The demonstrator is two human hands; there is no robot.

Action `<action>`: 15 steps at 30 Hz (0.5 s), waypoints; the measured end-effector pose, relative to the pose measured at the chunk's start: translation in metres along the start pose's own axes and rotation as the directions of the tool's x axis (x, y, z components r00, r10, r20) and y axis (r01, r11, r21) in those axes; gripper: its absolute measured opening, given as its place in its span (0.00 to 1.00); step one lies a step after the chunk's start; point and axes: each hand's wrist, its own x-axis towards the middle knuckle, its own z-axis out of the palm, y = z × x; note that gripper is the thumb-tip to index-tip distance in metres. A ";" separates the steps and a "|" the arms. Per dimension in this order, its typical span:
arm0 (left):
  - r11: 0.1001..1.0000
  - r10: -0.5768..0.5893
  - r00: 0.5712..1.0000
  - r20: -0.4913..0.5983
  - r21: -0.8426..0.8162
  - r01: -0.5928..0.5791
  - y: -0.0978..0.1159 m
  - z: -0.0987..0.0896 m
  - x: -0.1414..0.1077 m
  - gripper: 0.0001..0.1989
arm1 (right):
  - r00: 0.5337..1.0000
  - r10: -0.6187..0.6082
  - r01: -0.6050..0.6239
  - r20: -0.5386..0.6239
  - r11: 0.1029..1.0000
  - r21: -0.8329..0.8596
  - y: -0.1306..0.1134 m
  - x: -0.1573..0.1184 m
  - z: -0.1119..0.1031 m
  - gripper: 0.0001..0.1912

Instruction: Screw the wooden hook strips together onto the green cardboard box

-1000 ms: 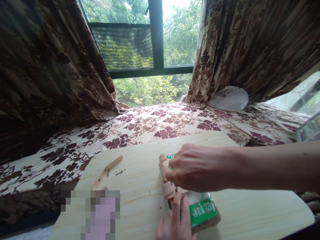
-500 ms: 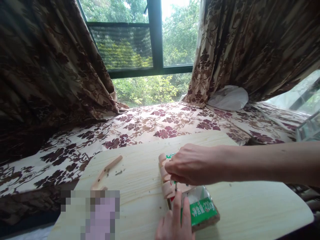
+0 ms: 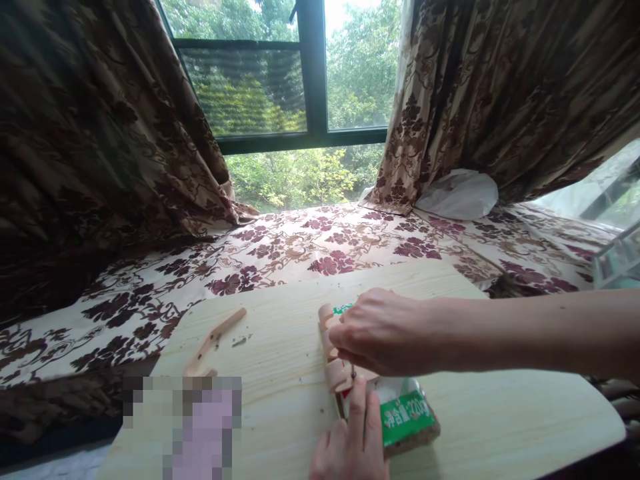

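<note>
My right hand (image 3: 370, 333) is closed, knuckles up, around a thin tool whose narrow dark shaft (image 3: 353, 370) points down below the fingers; its handle is hidden in the fist. The tip meets a pale tan piece (image 3: 336, 375) with rounded, curled strips along its left side. Under this piece is a green and white packet (image 3: 407, 417) marked 220g. My left hand (image 3: 350, 433) lies at the near side with fingers stretched forward. Its index fingertip rests right beside the tool tip, on the tan piece. Much of the piece is covered by the right hand.
A bent tan strip (image 3: 217, 337) and small dark crumbs (image 3: 240, 341) lie on the pale wooden board (image 3: 280, 400). Beyond it spreads a floral cloth (image 3: 300, 247) with a white plastic bag (image 3: 460, 193). Patterned curtains (image 3: 125, 100) flank the window. A blurred-out patch (image 3: 203, 433) covers the lower left.
My right hand has shifted and turned slightly, still around the tool. The left hand keeps its place near the tip. The view has tilted a little.
</note>
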 end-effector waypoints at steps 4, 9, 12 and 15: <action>1.000 -0.028 1.000 0.008 -0.010 0.029 0.001 -0.002 0.001 0.16 | 0.999 -0.048 0.048 0.001 0.999 -0.015 -0.001 -0.003 -0.010 0.08; 1.000 -0.022 0.999 0.044 -0.011 0.023 0.001 -0.004 0.002 0.20 | 0.976 -0.217 0.217 0.004 0.976 -0.028 0.002 -0.010 -0.011 0.07; 1.000 -0.007 0.999 0.034 0.014 0.007 0.000 -0.005 0.003 0.19 | 0.991 -0.133 0.133 0.027 0.991 0.015 0.003 -0.008 -0.007 0.08; 0.999 -0.001 0.999 0.034 0.037 0.000 0.001 -0.006 0.004 0.17 | 0.999 0.003 -0.005 0.052 0.999 0.049 0.001 -0.005 -0.005 0.11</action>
